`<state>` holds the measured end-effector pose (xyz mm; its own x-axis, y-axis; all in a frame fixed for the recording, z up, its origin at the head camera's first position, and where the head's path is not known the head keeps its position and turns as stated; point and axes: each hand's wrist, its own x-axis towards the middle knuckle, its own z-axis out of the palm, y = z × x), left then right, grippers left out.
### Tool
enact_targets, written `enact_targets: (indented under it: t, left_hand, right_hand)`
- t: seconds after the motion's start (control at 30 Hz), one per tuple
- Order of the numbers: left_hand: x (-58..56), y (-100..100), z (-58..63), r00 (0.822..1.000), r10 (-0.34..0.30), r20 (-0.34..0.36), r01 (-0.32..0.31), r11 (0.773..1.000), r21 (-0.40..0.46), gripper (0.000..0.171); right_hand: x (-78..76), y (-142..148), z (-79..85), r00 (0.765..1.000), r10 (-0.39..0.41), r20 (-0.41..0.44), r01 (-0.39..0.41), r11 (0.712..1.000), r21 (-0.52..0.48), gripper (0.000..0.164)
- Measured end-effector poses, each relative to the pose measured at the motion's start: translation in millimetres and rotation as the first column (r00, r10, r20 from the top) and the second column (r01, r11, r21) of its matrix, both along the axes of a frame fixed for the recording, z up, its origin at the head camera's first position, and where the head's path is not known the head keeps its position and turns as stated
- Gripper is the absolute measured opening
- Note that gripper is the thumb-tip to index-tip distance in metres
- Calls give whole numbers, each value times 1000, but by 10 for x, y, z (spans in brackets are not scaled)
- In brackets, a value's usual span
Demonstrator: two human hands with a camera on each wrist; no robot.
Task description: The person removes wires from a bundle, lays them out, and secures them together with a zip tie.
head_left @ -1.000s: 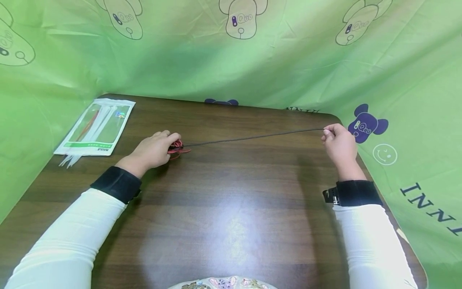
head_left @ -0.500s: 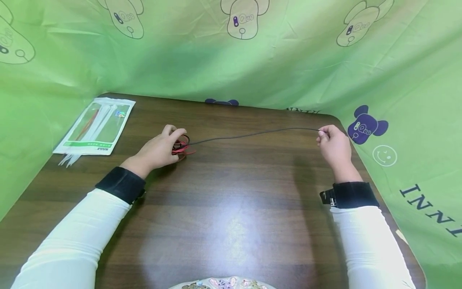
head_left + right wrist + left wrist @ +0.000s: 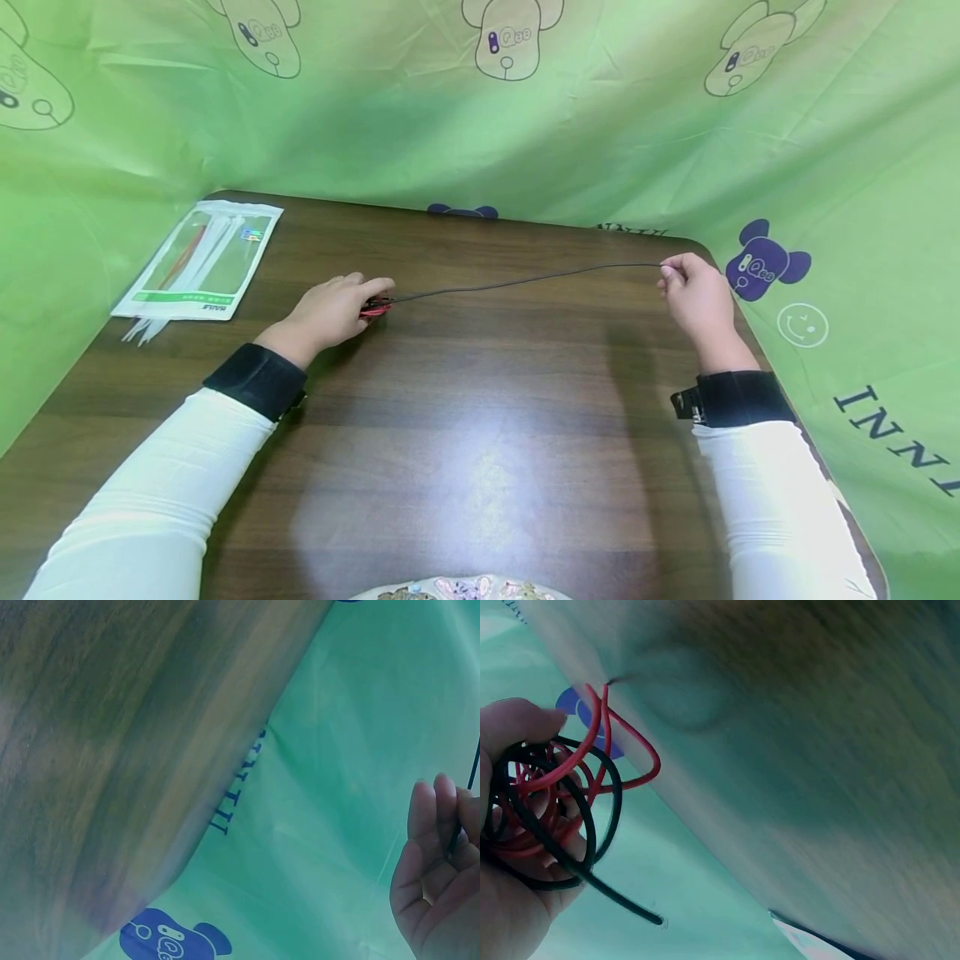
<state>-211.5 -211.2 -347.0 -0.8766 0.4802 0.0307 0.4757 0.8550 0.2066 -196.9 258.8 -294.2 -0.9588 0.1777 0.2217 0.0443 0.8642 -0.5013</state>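
My left hand (image 3: 330, 312) grips a loose bundle of red wire (image 3: 641, 780) and black wire (image 3: 613, 896), its thumb over the coils in the left wrist view. A short black wire end and a red loop stick out of the bundle. From that hand a single black wire (image 3: 517, 282) runs across to the right, slightly bowed. My right hand (image 3: 701, 300) pinches its far end between thumb and forefinger. In the right wrist view the right hand (image 3: 439, 874) shows at the edge, with the wire end between the fingers.
A clear-fronted bag (image 3: 198, 262) of white strips lies at the table's back left, several strips poking out. The brown table (image 3: 480, 375) meets green printed cloth (image 3: 390, 125) at the back and sides. A patterned rounded object (image 3: 465, 588) shows at the near edge.
My left hand has shifted right, loosened its fingers around the bundle, then closed on it again. The right hand has moved slightly left, and the black wire has gone from taut to a little slack.
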Motion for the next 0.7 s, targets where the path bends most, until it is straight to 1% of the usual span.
enact_targets:
  t: [0.17, 0.37, 0.6, 0.7]
  left_hand:
    - [-6, -29, -23, 1000, -11, 27, 10, 1000, 11, 59]
    - [25, -50, -18, 999, -18, 43, 17, 1000, 26, 60]
    - [31, -56, 5, 1000, -21, 6, 21, 999, 30, 52]
    - [29, -57, 0, 1000, -14, 4, 14, 1000, 27, 50]
  right_hand:
    - [-5, 21, 41, 999, -24, -33, 26, 999, 41, 24]
    - [7, 65, 128, 998, -68, -21, 69, 993, 93, 26]
    - [28, 121, 107, 995, -101, 18, 99, 993, 66, 27]
    - [27, 139, 78, 994, -108, 27, 106, 993, 50, 28]
